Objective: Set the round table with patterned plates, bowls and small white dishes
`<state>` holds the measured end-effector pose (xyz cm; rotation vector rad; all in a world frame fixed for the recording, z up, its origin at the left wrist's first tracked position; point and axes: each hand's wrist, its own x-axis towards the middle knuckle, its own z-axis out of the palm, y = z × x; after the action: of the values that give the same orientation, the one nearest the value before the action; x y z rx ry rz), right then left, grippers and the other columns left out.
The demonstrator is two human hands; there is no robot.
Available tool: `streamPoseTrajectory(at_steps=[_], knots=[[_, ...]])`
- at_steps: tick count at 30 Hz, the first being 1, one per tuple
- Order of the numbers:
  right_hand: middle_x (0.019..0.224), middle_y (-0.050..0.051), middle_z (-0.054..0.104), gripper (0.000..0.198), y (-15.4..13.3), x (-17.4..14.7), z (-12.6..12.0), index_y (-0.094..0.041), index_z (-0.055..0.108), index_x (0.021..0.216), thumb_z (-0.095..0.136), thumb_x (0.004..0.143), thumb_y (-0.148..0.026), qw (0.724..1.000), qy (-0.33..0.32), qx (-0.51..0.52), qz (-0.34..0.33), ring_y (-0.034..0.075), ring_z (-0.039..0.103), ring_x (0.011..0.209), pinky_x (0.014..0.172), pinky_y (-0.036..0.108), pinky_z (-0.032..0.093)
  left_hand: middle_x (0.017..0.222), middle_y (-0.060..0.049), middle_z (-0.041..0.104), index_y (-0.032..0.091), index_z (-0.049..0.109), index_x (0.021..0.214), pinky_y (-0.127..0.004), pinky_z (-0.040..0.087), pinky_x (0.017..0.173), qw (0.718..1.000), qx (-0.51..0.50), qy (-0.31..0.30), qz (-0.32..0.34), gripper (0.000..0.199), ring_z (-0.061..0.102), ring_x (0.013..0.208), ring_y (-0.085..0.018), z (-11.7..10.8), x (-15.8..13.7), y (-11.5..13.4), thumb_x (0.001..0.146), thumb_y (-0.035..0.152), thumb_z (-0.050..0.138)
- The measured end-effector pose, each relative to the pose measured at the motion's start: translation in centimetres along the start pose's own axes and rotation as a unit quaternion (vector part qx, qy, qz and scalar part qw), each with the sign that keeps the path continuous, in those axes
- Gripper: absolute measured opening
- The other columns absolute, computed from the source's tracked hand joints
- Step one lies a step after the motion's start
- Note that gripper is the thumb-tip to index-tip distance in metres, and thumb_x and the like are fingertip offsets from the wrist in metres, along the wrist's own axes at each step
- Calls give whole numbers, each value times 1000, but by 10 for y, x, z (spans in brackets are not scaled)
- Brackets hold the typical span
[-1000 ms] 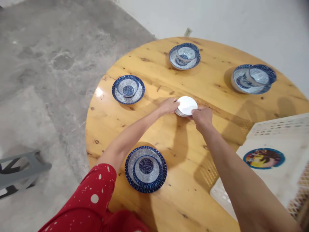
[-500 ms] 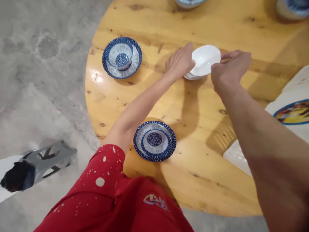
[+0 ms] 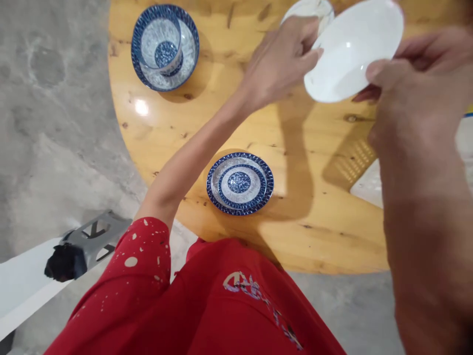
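A white bowl (image 3: pixel 354 49) is held tilted above the table, its inside facing me. My right hand (image 3: pixel 417 64) grips its right rim, thumb on the inside and fingers behind. My left hand (image 3: pixel 284 64) is closed at the left rim, with the thumb tip on the edge; its other fingers are partly hidden. Just behind the left hand, another white bowl or dish (image 3: pixel 308 9) sits on the table, partly covered by the held bowl.
On the round wooden table (image 3: pixel 185 133), a blue-patterned bowl (image 3: pixel 160 44) sits on a plate (image 3: pixel 188 59) at the far left. Stacked blue-and-white plates (image 3: pixel 239 183) lie near me. A white plastic basket (image 3: pixel 369 185) is at right, and a grey stool (image 3: pixel 98 239) stands left.
The white bowl has come off the lower white ones, moving right and tilting up in my hands. The view has shifted, and the right hand appears closer.
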<state>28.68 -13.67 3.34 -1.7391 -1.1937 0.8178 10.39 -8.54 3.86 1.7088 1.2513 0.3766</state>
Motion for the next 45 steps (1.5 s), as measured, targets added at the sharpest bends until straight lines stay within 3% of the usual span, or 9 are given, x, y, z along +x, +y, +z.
streamPoseTrajectory(at_steps=[3,6,9,13,18,23,28,35,45], knots=[[64,-2,60,11,19,-56,-23,-13,67,76,66,75,-3,996,52,40,58,8,56,53,55,22,51,96,-6,64,11,67,96,-37,39,94,990,124,17,62,29,62,110,-24,28,-40,10,99,28,43],[63,-1,62,9,47,-113,-45,-14,66,74,72,68,-12,988,90,45,115,10,56,51,48,22,48,108,-11,70,15,67,110,-40,45,100,985,149,-65,50,29,65,111,-26,64,-82,18,104,29,43],[62,0,62,26,74,-169,-63,-14,66,74,82,60,-28,976,96,79,176,11,56,49,46,22,48,108,-13,72,13,65,119,-40,49,96,981,161,-104,27,35,68,108,-28,102,-128,20,106,31,38],[67,2,65,32,110,-228,-77,-13,68,76,80,59,-37,966,83,87,229,11,56,51,46,22,47,102,-13,74,14,64,121,-38,53,89,984,111,-132,-39,36,72,98,-28,147,-190,9,105,36,40],[71,4,67,27,145,-256,-72,-15,68,78,75,61,-34,958,75,73,268,15,58,54,48,25,50,100,-7,77,16,64,120,-30,53,84,986,-33,-106,-123,32,73,91,-21,192,-247,-16,100,34,46],[71,4,66,19,154,-251,-54,-16,66,78,70,64,-28,957,87,90,263,17,60,54,49,29,53,94,-5,76,15,63,113,-26,54,76,969,-178,-31,-167,30,71,75,-14,224,-246,-29,97,35,48],[74,5,66,14,155,-242,-46,-18,63,80,67,69,-24,961,74,79,253,18,62,54,52,32,56,94,-8,77,14,62,111,-25,52,68,950,-237,25,-203,28,70,67,-14,237,-232,-35,96,35,51],[77,6,68,15,163,-246,-45,-18,61,83,65,71,-25,962,48,79,259,19,65,55,54,34,58,92,-6,76,15,63,103,-24,51,66,943,-256,42,-211,22,70,67,-14,245,-237,-39,95,33,52],[77,5,68,18,162,-239,-41,-18,62,84,66,69,-28,961,48,105,252,20,66,59,57,36,62,99,-5,75,15,62,111,-23,52,69,946,-263,35,-187,27,71,71,-12,250,-235,-47,94,34,52]])
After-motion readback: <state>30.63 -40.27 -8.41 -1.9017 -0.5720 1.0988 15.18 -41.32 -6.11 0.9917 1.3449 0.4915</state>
